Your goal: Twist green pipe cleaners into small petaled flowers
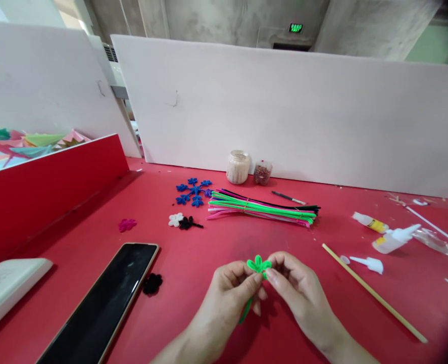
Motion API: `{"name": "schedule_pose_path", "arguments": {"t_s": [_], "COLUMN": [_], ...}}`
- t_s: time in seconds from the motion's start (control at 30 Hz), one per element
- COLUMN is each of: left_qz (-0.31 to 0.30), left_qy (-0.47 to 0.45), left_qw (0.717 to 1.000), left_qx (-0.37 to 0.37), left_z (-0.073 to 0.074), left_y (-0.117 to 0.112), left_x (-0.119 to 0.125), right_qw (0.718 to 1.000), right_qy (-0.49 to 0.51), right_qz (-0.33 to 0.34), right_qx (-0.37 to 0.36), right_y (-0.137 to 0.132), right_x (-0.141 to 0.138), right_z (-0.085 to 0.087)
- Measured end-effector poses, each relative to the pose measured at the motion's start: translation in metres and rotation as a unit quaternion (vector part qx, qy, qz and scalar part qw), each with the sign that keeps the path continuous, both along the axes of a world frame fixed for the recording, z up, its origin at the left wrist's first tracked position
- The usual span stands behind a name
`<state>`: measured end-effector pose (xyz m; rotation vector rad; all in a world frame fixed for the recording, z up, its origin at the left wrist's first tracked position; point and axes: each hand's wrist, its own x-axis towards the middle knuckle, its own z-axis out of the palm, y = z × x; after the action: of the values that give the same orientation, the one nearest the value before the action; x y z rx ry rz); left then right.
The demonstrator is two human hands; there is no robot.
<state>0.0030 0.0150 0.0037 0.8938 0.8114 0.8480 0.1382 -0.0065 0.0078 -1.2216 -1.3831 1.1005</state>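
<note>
Between my two hands, just above the red table, is a green pipe cleaner flower (259, 264) with several looped petals. My left hand (229, 293) pinches it from the left, and a green tail hangs down below those fingers. On the other side, my right hand (297, 288) grips the flower's right edge between thumb and forefinger. The fingertips partly hide the flower's lower part. Beyond the hands lies a bundle of pipe cleaners (261, 208) in green, pink, black and white, held by a band.
A blue flower cluster (194, 192), white flower (176, 219), pink flower (127, 225) and black flower (153, 284) lie left, near a phone (102, 298). Two jars (238, 168) stand at the back panel. Right are a wooden stick (375, 293) and glue bottles (394, 239).
</note>
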Motion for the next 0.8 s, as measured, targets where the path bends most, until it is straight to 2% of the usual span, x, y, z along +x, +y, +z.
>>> {"name": "schedule_pose_path", "arguments": {"t_s": [0.2,0.37,0.63,0.8], "left_qz": [-0.002,0.012,0.01,0.004], "left_qy": [-0.037,-0.021,-0.031,-0.032], "left_qw": [0.999,0.999,0.999,0.999], "left_qx": [-0.006,0.023,0.035,0.016], "left_z": [0.001,0.0,0.003,-0.001], "left_y": [-0.001,-0.001,-0.003,-0.001], "left_x": [-0.003,-0.005,-0.004,-0.004], "right_qw": [1.0,1.0,0.986,0.982], "right_qy": [0.013,0.016,0.162,0.182], "right_qz": [0.013,0.004,-0.005,0.0], "right_qx": [-0.024,-0.004,-0.038,-0.048], "right_y": [-0.001,-0.002,-0.003,-0.002], "right_x": [-0.003,-0.003,-0.01,-0.01], "right_z": [-0.002,-0.003,-0.009,-0.011]}}
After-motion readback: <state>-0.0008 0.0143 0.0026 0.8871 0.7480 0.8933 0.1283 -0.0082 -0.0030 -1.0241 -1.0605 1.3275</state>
